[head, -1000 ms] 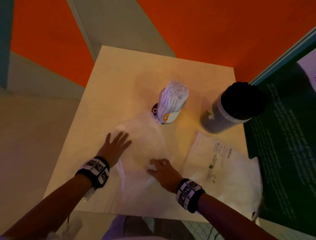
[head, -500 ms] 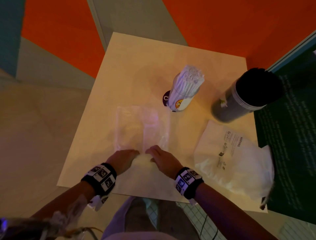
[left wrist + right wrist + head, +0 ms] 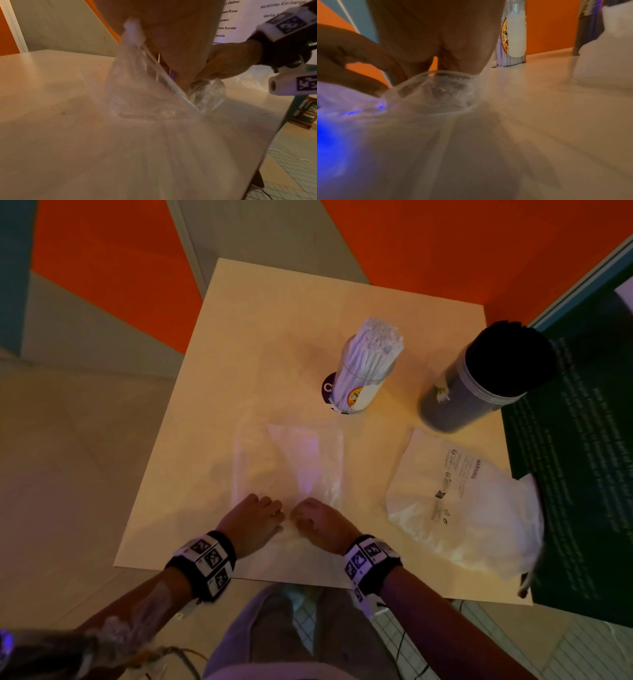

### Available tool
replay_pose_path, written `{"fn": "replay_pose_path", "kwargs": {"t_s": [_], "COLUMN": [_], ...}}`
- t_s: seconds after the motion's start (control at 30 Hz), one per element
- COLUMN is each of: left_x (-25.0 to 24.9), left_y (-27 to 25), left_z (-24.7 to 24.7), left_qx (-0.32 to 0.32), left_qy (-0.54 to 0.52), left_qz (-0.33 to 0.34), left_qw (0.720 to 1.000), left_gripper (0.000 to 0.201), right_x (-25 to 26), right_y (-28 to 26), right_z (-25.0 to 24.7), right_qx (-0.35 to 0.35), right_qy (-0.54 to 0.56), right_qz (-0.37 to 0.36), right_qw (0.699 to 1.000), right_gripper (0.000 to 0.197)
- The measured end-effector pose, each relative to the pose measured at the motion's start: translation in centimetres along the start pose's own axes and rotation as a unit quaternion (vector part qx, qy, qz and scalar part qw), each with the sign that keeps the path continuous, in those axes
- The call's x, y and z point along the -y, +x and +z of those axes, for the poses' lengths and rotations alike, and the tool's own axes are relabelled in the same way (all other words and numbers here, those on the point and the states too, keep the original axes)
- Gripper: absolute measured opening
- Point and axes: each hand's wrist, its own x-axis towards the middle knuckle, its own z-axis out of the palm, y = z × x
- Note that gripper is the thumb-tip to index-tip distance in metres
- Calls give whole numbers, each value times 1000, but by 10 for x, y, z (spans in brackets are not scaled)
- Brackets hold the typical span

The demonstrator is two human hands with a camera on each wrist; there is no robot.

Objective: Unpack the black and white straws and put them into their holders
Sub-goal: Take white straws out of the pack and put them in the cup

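An empty clear plastic bag (image 3: 291, 467) lies flat in the middle of the table. My left hand (image 3: 255, 518) and right hand (image 3: 318, 522) sit side by side at its near end, fingers curled, each pinching the film. In the left wrist view the bag (image 3: 145, 94) rises bunched under my left hand (image 3: 180, 54), and my right hand (image 3: 231, 60) grips a crumpled fold. The right wrist view shows the bag (image 3: 436, 97) curling up under my right hand (image 3: 436, 40). White straws (image 3: 373, 344) stand in a clear holder (image 3: 356, 392). Black straws (image 3: 513, 357) fill a grey holder (image 3: 455, 405).
A white bag (image 3: 462, 501) printed with a warning lies at the table's right, partly over its edge. The light wooden table (image 3: 260, 337) meets an orange wall at the back and a dark green panel (image 3: 582, 440) on the right. The near edge is just behind my wrists.
My hands, spread flat and apart on the bag a second ago, have drawn together toward me at its near end and curled onto the film.
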Motion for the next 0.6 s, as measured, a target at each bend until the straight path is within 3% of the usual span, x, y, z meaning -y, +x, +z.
{"fn": "replay_pose_path", "kwargs": {"t_s": [0.07, 0.1, 0.17, 0.27, 0.37, 0.47, 0.53, 0.6], "left_x": [1, 0, -3, -16, -34, -32, -21, -6], "left_y": [1, 3, 5, 1, -3, -5, -4, 2], "left_z": [-4, -1, -5, -13, -9, -1, 3, 8], "left_qx": [59, 66, 52, -5, -81, -67, -44, -11], "left_qy": [-22, -29, -36, -30, -20, -46, -121, -241], "left_qz": [-14, -13, -19, -5, 53, 51, 12, -65], "left_qw": [998, 997, 998, 1000, 995, 995, 992, 968], "left_gripper": [20, 29, 47, 52, 56, 45, 46, 36], "right_x": [-6, -10, -14, -7, -4, -1, -2, -1], "right_y": [-8, -11, -14, -9, -5, -4, -8, -16], "right_z": [9, 13, 18, 14, 5, -2, 3, 12], "right_qx": [59, 66, 37, -36, -67, -66, -92, -91], "right_qy": [-89, -155, -219, -110, 9, 84, -75, -282], "right_qz": [-22, -42, -62, 1, 49, 45, -30, -68], "right_qw": [994, 985, 973, 993, 997, 993, 992, 953], "right_gripper": [68, 73, 50, 22, 9, 10, 15, 30]}}
